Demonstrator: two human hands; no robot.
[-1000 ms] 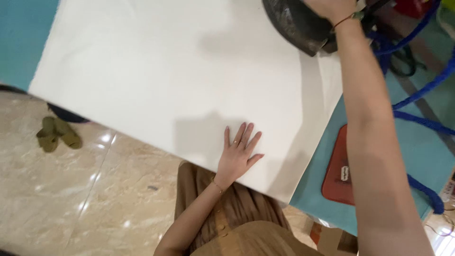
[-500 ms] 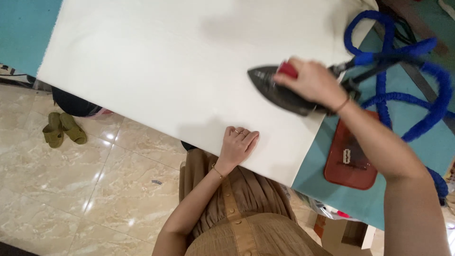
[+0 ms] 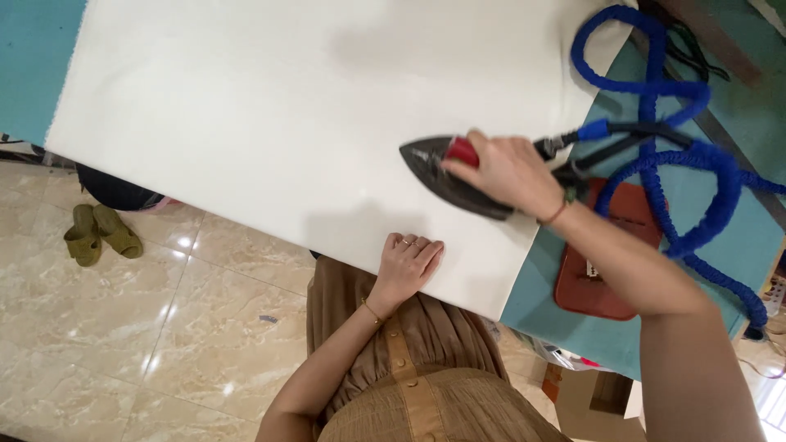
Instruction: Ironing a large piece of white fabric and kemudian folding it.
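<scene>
A large white cloth lies spread over a teal table. My right hand grips the red handle of a dark steam iron, which rests on the cloth near its right side with its tip pointing left. A blue coiled hose runs from the iron's back across the table. My left hand sits at the cloth's near edge, fingers curled and pressing the fabric down, holding nothing.
A red-brown iron rest pad lies on the table right of the cloth. Olive slippers sit on the marble floor at left. A cardboard box stands below the table edge. Black cables lie at top right.
The iron came down from the cloth's far right corner and has slid left over the cloth. My left hand went from flat and spread to curled at the near edge.
</scene>
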